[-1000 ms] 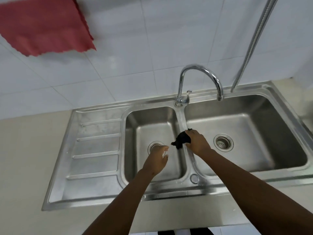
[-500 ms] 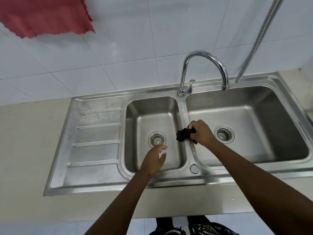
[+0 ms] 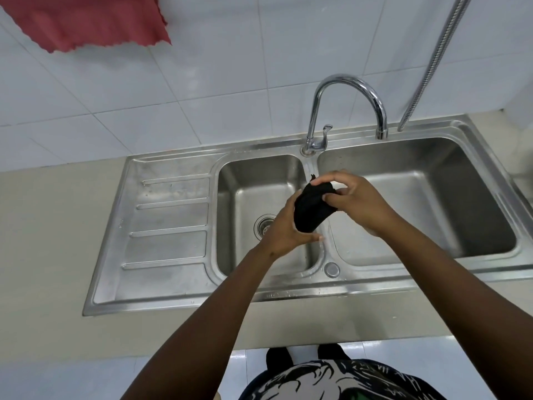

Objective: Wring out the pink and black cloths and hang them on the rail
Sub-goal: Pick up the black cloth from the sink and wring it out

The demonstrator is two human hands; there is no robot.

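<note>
A bunched black cloth is held over the divider between the two sink bowls. My right hand pinches its upper end with fingers and thumb. My left hand cups its lower end from the left and below. The pink cloth hangs spread out against the white tiled wall at the top left; whatever it hangs from is out of frame.
A steel double sink with a ribbed drainboard on the left sits in a beige counter. A curved tap stands behind the divider, its spout over the right bowl. A metal hose hangs at the right.
My left hand has come up from over the left bowl and taken hold of the black cloth's lower end. My right hand has lifted the cloth slightly. The camera has tilted down.
</note>
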